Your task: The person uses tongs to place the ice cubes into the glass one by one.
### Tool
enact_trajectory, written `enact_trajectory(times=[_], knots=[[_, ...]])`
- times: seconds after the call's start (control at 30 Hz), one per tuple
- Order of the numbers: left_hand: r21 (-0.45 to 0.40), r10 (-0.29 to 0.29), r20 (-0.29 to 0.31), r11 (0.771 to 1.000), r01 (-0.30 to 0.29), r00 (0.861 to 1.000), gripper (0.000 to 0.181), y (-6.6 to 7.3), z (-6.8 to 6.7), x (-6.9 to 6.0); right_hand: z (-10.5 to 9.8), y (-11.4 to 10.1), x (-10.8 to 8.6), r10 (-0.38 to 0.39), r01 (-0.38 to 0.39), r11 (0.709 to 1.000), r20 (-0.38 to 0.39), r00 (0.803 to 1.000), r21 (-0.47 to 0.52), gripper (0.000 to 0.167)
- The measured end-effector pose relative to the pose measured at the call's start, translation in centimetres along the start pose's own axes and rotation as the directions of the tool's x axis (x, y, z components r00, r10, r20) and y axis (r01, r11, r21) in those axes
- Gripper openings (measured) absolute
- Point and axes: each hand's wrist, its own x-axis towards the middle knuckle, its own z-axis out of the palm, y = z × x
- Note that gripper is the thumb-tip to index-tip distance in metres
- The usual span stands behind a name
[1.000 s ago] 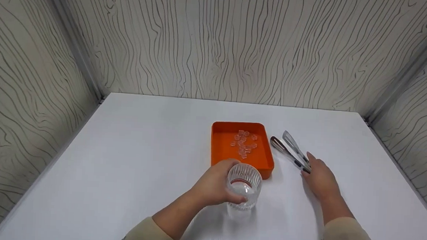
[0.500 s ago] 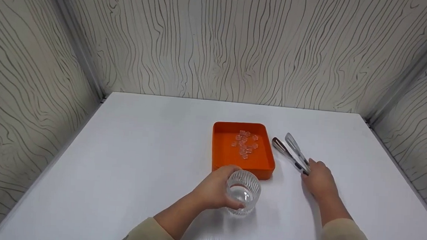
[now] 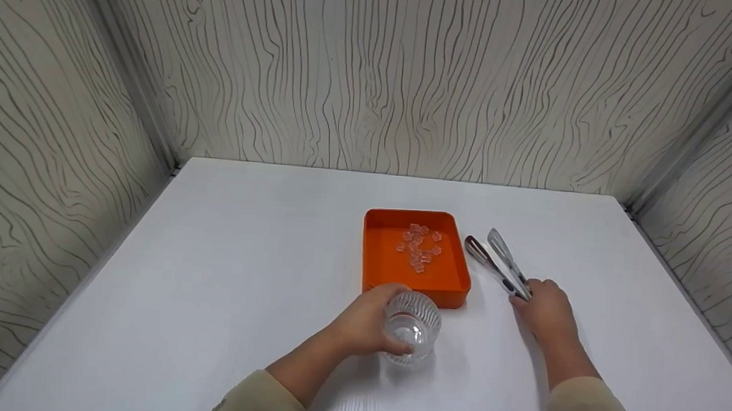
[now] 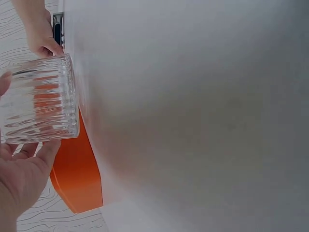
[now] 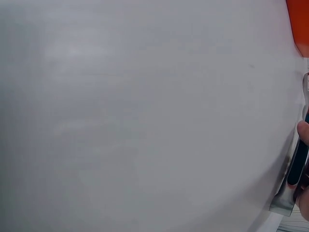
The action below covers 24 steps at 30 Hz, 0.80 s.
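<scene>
My left hand grips a clear ribbed drinking glass from its left side, thumb at the front and fingers behind. The glass is upright just in front of the orange tray; whether its base touches the table I cannot tell. Small clear cubes, several of them, lie in the tray. To the tray's right, my right hand holds metal tongs by the handle end, their two arms spread and tips pointing away. In the right wrist view a dark grip on the tongs shows beside the thumb.
The white table runs back to a wood-grain patterned panel. Similar side panels stand left and right. The tray's low walls lie between the glass and the cubes.
My left hand has brought the glass slightly lower and nearer to me, a little leftward. My right hand has shifted slightly on or with the tongs. The cubes stay in the tray.
</scene>
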Motion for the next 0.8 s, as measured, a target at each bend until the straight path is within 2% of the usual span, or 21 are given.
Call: enact_trajectory(times=[0.17,0.43,0.63,0.8], knots=[[0.013,0.016,0.0,1.0,-0.016,1.0,0.081,-0.5,-0.2,0.2,0.1,-0.1,0.1,0.016,-0.016,1.0,0.004,1.0,-0.005,0.033],[0.011,0.053,0.025,0.999,-0.053,0.998,0.077,-1.2,-1.1,0.6,0.2,0.1,0.1,-0.02,0.02,1.0,-0.019,1.0,-0.014,0.031],[0.0,0.042,0.041,0.999,-0.042,0.998,0.077,-1.4,-1.4,0.8,0.2,0.2,0.2,-0.006,0.007,1.0,-0.022,1.0,0.005,0.027],[-0.031,-0.008,0.026,0.999,0.008,1.0,0.078,-1.5,-1.6,1.0,0.3,0.2,0.2,-0.031,0.031,0.999,-0.033,0.999,-0.01,0.039]])
